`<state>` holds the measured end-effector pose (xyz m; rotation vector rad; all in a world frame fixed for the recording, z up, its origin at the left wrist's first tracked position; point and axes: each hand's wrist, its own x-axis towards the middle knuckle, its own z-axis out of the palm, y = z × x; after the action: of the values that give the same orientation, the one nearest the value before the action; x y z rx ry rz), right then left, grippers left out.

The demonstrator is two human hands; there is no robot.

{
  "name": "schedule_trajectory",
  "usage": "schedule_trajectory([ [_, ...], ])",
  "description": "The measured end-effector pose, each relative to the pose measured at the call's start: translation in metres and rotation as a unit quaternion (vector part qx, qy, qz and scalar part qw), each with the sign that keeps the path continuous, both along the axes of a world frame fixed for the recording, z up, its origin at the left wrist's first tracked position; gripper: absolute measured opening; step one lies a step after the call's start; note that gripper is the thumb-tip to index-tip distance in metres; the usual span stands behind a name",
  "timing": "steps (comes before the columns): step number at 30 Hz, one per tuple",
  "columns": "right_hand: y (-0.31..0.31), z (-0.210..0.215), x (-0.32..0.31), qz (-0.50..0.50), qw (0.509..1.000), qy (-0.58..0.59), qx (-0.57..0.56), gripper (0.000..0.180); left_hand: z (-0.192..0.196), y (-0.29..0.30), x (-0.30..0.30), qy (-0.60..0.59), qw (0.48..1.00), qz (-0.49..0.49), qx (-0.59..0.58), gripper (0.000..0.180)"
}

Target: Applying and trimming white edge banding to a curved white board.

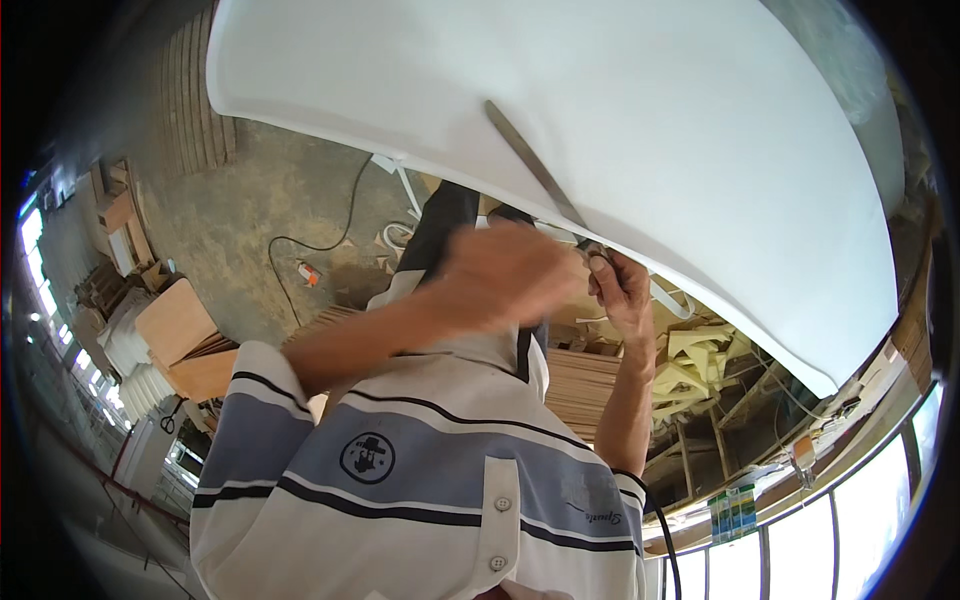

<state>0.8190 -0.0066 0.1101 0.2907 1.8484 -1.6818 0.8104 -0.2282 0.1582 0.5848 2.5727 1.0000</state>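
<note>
A long, narrow, flat metal strip (535, 160) slants across a large white panel (660, 130), its near end reaching the panel's front edge. At that edge my right hand (622, 288) is closed, thumb against fingers, round the strip's near end, where a small dark part shows. My left hand (515, 272) is smeared by motion just left of the right one, close to the same end. Its fingers cannot be made out, nor whether it holds anything.
Below the panel lie yellow foam offcuts (695, 360) and stacked brown boards (580, 385). A black cable (345, 235) runs over the concrete floor near a small orange-and-white object (307, 273). Wooden panels (178, 325) lean at the left.
</note>
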Motion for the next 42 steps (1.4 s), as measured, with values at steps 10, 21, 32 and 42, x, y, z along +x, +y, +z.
schedule_trajectory([
  [10,0.000,-0.001,0.003,0.010,0.998,-0.054,0.015,0.023,-0.047,-0.169,-0.055,0.190,0.961,0.067,-0.190,0.051],
  [21,0.003,-0.005,0.001,0.001,0.997,-0.071,0.030,0.021,-0.053,-0.162,-0.068,0.182,0.967,0.102,-0.148,0.051],
  [32,0.000,-0.003,-0.003,-0.008,0.996,-0.082,0.030,0.020,-0.013,-0.152,-0.066,0.155,0.968,0.191,-0.058,0.038],
  [42,-0.008,0.004,-0.009,0.013,0.996,-0.084,0.000,0.016,-0.016,0.018,-0.017,0.090,0.995,-0.001,0.045,0.035],
])
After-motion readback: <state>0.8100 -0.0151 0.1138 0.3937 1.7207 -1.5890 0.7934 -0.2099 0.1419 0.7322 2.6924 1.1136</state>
